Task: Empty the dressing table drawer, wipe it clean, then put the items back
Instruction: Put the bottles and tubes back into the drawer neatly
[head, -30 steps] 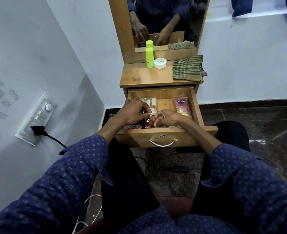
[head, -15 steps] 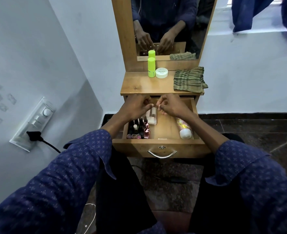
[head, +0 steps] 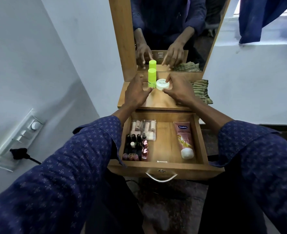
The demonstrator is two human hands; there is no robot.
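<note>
Both hands were over the tabletop point(head: 164, 103), above the open drawer point(head: 163, 146). The right hand point(head: 178, 92) pinched the white jar point(head: 163, 84) between forefinger and thumb. The left hand point(head: 136, 93) lay with fingers extended, holding nothing that could be seen, its fingertips at the base of the green bottle point(head: 152, 78).

The bottle stood upright, touching the jar, just ahead of the left fingertips. In my judgement a nudge from either hand could topple this tall, narrow item. The drawer was not yet emptied: nail polishes point(head: 136, 147), a clear pack point(head: 143, 127) and a tube point(head: 184, 139) lay below both wrists, where a sleeve could catch the upright polishes. The cloth point(head: 200, 91) lay right of the right hand, unused.
</note>
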